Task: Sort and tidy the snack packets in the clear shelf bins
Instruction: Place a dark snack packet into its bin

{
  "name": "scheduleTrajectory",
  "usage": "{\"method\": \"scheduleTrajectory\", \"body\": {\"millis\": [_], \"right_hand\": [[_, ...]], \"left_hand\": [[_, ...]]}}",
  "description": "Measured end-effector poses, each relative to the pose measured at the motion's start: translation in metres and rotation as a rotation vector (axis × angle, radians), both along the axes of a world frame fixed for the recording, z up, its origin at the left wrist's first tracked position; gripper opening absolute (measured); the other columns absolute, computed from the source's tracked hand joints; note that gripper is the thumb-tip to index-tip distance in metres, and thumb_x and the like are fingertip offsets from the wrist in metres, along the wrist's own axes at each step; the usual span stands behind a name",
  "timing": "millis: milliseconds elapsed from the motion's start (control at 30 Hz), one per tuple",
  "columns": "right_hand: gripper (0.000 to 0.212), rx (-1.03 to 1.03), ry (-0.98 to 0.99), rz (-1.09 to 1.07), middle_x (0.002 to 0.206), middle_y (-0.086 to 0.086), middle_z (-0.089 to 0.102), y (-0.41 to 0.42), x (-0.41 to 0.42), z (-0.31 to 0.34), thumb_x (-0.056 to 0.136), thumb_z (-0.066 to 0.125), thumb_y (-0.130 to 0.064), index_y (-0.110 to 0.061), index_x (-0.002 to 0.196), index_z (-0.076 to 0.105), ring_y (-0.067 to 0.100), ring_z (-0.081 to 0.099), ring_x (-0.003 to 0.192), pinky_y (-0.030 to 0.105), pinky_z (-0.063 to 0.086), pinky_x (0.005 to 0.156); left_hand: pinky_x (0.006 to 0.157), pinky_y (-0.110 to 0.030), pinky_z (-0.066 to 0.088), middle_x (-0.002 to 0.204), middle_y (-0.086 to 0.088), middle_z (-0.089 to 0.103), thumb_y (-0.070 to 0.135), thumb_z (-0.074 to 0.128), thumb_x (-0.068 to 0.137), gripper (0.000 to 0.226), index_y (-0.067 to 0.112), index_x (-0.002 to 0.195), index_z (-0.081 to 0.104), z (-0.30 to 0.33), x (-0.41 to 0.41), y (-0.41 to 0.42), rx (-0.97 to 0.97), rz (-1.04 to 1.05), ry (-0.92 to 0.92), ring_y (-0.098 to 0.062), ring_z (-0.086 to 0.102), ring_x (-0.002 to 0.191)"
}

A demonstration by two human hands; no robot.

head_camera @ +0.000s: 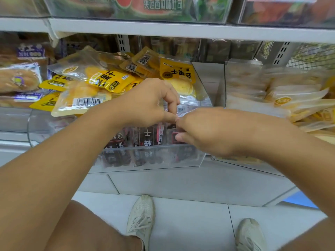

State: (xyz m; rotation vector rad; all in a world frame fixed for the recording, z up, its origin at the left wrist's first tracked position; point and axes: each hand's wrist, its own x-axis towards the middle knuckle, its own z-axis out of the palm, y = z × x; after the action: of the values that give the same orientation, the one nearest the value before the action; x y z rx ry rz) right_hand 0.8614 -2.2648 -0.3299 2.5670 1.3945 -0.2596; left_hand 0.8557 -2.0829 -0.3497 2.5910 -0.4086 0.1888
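A clear shelf bin (pixel 163 158) in the middle holds dark red and black snack packets (pixel 146 136) at the front, with yellow dried-mango packets (pixel 101 78) piled loosely behind and above them. One yellow packet (pixel 178 77) stands upright at the bin's right side. My left hand (pixel 145 102) reaches over the bin with curled fingers and pinches a clear packet edge (pixel 181 110). My right hand (pixel 210 131) meets it from the right, its fingers curled round a dark packet (pixel 175 137). What lies under both hands is hidden.
A second clear bin (pixel 241 84) at the right holds pale yellow packets. Bread packets (pixel 20 78) sit at the left. A white shelf board (pixel 163 29) runs overhead with more bins above. Below are the white shelf base, floor tiles and my two shoes.
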Motion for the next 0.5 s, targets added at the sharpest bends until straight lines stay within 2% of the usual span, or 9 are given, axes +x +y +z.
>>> {"method": "scheduleTrajectory", "body": {"millis": [100,167,267,333,433,500], "right_hand": [[0.014,0.197,-0.076,-0.022,0.085,-0.006,0.063,-0.006,0.004,0.011,0.095,0.063,-0.042,-0.031,0.095,0.071,0.019,0.062,0.081,0.028,0.046,0.063],[0.006,0.253,-0.139,-0.012,0.08,-0.006,0.066,-0.006,0.006,0.008,0.09,0.071,-0.036,-0.032,0.092,0.076,0.021,0.064,0.081,0.028,0.046,0.065],[0.008,0.208,-0.171,-0.025,0.07,-0.005,0.052,0.0,0.009,-0.002,0.09,0.071,-0.031,-0.029,0.094,0.077,0.027,0.06,0.076,0.034,0.053,0.071],[0.011,0.201,-0.186,-0.026,0.069,-0.007,0.042,-0.001,0.007,-0.001,0.093,0.067,-0.032,-0.029,0.099,0.075,0.027,0.055,0.073,0.032,0.05,0.067],[0.016,0.269,-0.14,0.012,0.083,-0.007,0.057,-0.026,-0.001,0.013,0.095,0.063,-0.037,-0.035,0.11,0.069,0.021,0.06,0.082,0.03,0.046,0.064],[0.02,0.425,-0.07,-0.02,0.091,-0.013,0.066,-0.056,-0.005,0.034,0.09,0.067,-0.031,-0.037,0.108,0.071,0.009,0.062,0.084,0.032,0.053,0.072]], "left_hand": [[0.098,-0.031,0.043,0.107,0.013,0.064,0.022,0.084,0.079,0.014,0.024,0.068,0.077,0.006,-0.002,0.003,-0.009,-0.011,0.093,-0.001,0.057,0.101],[0.095,-0.027,0.04,0.108,0.014,0.064,0.023,0.084,0.079,0.017,0.026,0.065,0.075,0.007,-0.002,0.001,0.015,-0.013,0.129,0.002,0.057,0.1],[0.082,-0.019,0.039,0.107,0.01,0.065,0.019,0.084,0.079,0.025,0.027,0.059,0.07,0.007,0.0,-0.006,0.096,-0.021,0.166,0.006,0.055,0.092],[0.084,-0.02,0.042,0.108,0.01,0.065,0.019,0.084,0.079,0.024,0.026,0.06,0.072,0.008,0.0,-0.007,0.131,-0.02,0.18,0.006,0.056,0.093],[0.093,-0.031,0.045,0.108,0.017,0.063,0.037,0.082,0.077,0.016,0.03,0.064,0.074,0.016,-0.002,-0.006,0.176,0.039,0.104,0.004,0.056,0.097],[0.087,-0.033,0.047,0.102,0.015,0.064,0.048,0.071,0.071,0.016,0.032,0.066,0.071,0.028,0.0,-0.019,0.067,0.105,-0.097,0.0,0.058,0.092]]}}
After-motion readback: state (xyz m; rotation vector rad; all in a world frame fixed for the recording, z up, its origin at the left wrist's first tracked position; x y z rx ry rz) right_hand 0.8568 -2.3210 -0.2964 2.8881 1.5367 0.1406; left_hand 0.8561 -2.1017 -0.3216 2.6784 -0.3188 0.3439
